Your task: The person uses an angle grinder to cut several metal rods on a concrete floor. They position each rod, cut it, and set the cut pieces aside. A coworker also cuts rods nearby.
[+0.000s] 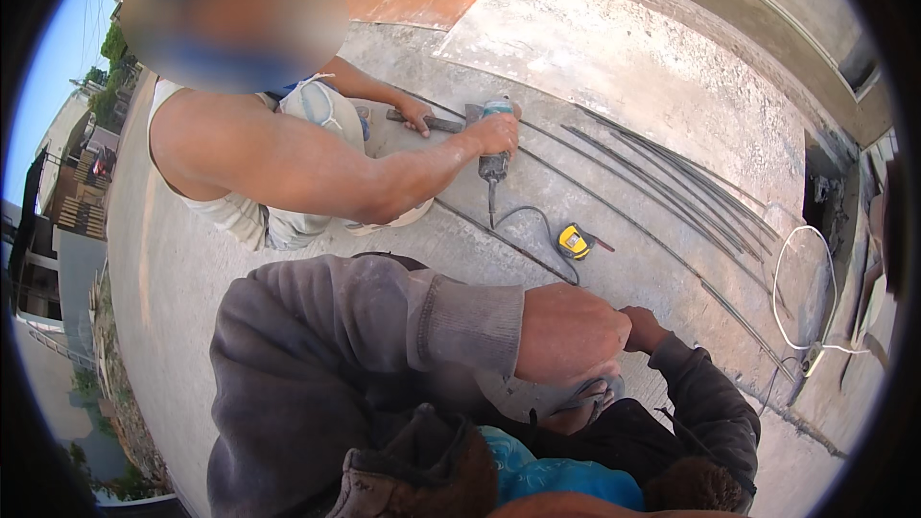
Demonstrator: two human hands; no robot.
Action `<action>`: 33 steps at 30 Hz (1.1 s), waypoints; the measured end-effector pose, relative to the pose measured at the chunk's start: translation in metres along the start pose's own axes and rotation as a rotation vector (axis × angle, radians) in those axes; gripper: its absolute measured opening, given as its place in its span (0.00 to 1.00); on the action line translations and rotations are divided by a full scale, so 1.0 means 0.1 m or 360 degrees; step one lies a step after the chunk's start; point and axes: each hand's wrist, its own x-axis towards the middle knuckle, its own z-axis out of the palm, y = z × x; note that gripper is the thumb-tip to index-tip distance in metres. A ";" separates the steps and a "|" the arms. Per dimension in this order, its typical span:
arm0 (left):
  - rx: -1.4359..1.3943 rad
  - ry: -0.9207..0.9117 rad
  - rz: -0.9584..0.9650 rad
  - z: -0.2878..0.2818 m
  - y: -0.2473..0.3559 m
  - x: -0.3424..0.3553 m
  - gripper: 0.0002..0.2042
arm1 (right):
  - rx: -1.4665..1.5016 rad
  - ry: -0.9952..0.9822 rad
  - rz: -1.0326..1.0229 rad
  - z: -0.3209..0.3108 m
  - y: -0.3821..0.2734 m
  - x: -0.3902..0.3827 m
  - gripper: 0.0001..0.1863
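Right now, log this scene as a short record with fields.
Left hand: not in view
Right hand: beside a bare bent knee; any grip hidden
Co-worker: one hand on a teal-and-black power tool
Tape measure: yellow and black, on concrete ground
Rods: dark, thin, several lying close together

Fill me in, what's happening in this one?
A co-worker grips a teal-and-black corded power tool with one hand; the other hand is at a dark bar. The wearer's right hand is beside their own bare knee; whether it holds anything can't be made out. Their left hand is out of view. Thin metal rods and a yellow tape measure lie on the concrete.
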 end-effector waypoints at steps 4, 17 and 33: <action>0.0087 -0.0030 0.0005 -0.08 0.08 -0.02 0.18 | -0.0021 0.0014 -0.0019 -0.02 0.00 0.00 0.23; 0.0016 0.0276 0.0303 -0.06 0.10 -0.05 0.09 | 0.0234 0.0145 -0.0278 0.27 0.11 0.08 0.20; -0.0057 0.0240 0.0308 -0.26 0.25 0.10 0.11 | 0.0041 0.0151 -0.0101 0.06 -0.15 0.01 0.14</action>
